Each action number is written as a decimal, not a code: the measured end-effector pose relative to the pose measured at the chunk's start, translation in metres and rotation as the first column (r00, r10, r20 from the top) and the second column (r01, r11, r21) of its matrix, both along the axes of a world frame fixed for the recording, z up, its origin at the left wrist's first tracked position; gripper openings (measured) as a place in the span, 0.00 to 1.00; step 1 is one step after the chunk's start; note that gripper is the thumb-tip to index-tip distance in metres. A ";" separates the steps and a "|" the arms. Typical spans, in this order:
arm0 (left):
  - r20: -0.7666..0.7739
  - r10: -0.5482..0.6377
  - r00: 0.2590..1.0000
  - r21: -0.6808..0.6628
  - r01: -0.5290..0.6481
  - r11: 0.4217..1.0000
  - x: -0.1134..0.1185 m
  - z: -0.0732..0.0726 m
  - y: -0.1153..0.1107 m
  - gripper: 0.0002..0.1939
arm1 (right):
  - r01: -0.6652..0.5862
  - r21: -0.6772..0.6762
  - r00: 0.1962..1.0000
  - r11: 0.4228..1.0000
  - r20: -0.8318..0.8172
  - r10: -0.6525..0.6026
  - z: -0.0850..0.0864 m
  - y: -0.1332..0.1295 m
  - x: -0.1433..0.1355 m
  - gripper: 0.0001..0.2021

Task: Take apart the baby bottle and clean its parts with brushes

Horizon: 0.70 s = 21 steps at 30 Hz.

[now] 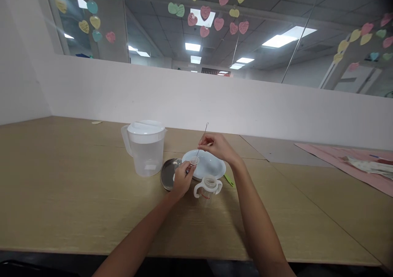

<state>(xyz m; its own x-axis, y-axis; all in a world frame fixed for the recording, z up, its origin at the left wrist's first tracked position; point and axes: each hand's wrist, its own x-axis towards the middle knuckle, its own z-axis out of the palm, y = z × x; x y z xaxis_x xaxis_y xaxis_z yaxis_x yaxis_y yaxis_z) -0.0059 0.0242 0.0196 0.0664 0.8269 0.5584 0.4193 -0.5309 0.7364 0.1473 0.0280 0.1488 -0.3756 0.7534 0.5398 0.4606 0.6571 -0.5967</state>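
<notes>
My right hand [213, 145] pinches a thin wire straw brush [206, 128], whose looped end points up. The brush's lower end reaches down to a small round clear bottle part [194, 160]; whether it goes inside I cannot make out. That part is held by its edge in my left hand [185, 176], fingers closed. Just behind both hands sits a white oval basin [211, 166]. In front of it stands an open baby bottle [209, 189] with two white handles. A round metal tray [167, 175] lies left of my left hand, with a clear item on it partly hidden.
A lidded clear pitcher [147, 152] of water stands at the left. A green handle [229, 180] sticks out beside the basin. Far right, a pink cloth [340, 159] bears a whitish bundle [370, 166]. A white wall [184, 101] with windows above bounds the table's back.
</notes>
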 end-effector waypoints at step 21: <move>0.033 -0.065 0.997 0.046 0.063 0.997 0.000 -0.002 0.001 0.14 | 0.023 -0.006 0.975 1.000 0.220 -0.021 0.006 -0.016 0.002 0.08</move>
